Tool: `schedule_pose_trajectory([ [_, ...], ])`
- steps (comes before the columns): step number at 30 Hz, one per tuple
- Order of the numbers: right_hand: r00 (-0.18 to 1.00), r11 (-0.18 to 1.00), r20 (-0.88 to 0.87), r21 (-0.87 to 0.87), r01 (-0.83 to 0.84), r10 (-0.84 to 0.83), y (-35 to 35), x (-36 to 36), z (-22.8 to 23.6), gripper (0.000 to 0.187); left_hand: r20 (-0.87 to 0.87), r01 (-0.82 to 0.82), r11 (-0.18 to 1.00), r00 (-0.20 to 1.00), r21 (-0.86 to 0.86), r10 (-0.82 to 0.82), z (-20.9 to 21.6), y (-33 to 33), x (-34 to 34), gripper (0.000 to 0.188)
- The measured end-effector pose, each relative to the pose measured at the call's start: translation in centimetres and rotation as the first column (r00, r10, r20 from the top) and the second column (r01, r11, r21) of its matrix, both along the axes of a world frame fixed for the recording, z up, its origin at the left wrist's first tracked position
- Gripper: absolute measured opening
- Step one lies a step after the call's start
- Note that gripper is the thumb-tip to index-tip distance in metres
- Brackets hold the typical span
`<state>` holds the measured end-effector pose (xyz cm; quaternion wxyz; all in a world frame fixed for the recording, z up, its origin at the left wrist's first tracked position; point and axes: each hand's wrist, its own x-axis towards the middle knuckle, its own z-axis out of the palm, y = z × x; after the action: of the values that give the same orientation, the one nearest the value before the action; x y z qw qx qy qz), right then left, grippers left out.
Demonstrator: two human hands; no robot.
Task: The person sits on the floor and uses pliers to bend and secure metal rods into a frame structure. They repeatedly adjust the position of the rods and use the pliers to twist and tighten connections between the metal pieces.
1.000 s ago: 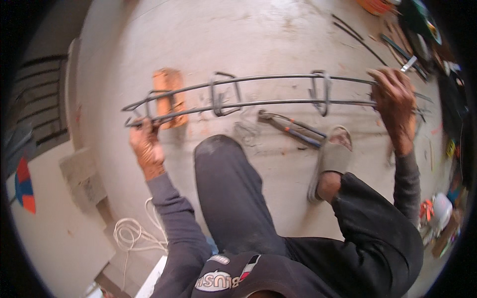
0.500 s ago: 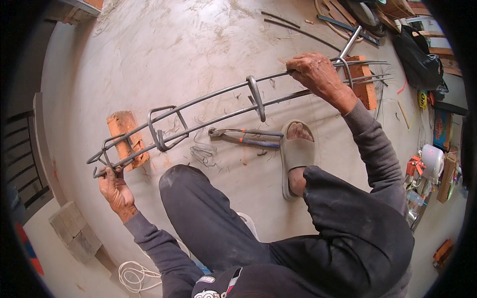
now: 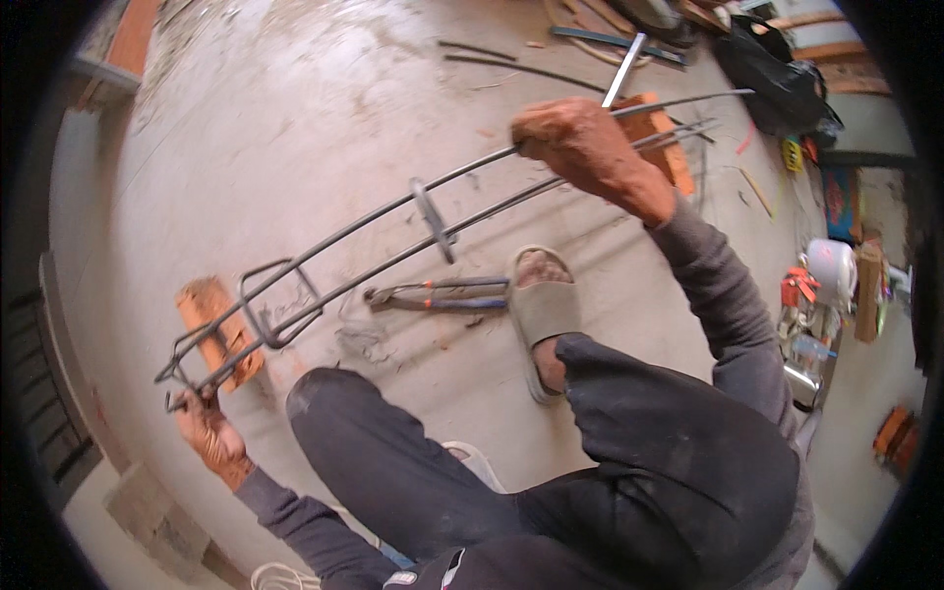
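A rebar cage (image 3: 339,234) of long steel bars with bent rectangular stirrups stretches from lower left to upper right in front of me. My left hand (image 3: 209,433) pinches a bar at the cage's hooked left end. Farther right, my right hand (image 3: 590,147) is closed round the upper bar, knuckles up, and hides part of the cage. One stirrup (image 3: 433,221) crosses the bars at mid-length; another stirrup (image 3: 280,303) leans nearer the left end. A chipped brick (image 3: 205,303) lies under the left end, another brick (image 3: 674,157) by the right end.
Pincers (image 3: 433,293) with orange and blue handles lie on the floor beside my sandalled foot (image 3: 546,305). Tie wire (image 3: 364,339) is bunched near them. Loose rods (image 3: 521,71) lie beyond the cage. A black bag (image 3: 772,74) and assorted goods line the right side.
The view has shifted, so most things sit farther left in it. The bars at the right end have spread apart, and the stirrup seen beside my right hand no longer shows.
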<state>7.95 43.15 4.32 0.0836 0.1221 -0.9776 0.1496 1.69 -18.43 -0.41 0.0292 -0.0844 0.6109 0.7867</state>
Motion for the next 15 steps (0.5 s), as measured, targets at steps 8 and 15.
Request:
schedule_pose_trajectory([
  [8, 0.996, 0.994, 0.027, -0.064, 0.091, -0.09, -0.3, -0.1, 0.5, 0.005, 0.002, -0.023, 0.998, 1.0, -0.057, 0.023, 0.7, 1.0, 0.0, 0.014],
  [15, 0.995, 0.994, -0.001, -0.056, 0.097, -0.098, -0.5, -0.3, 0.2, 0.005, -0.005, -0.013, 0.999, 1.0, -0.041, 0.013, 0.8, 0.4, 0.0, 0.016],
])
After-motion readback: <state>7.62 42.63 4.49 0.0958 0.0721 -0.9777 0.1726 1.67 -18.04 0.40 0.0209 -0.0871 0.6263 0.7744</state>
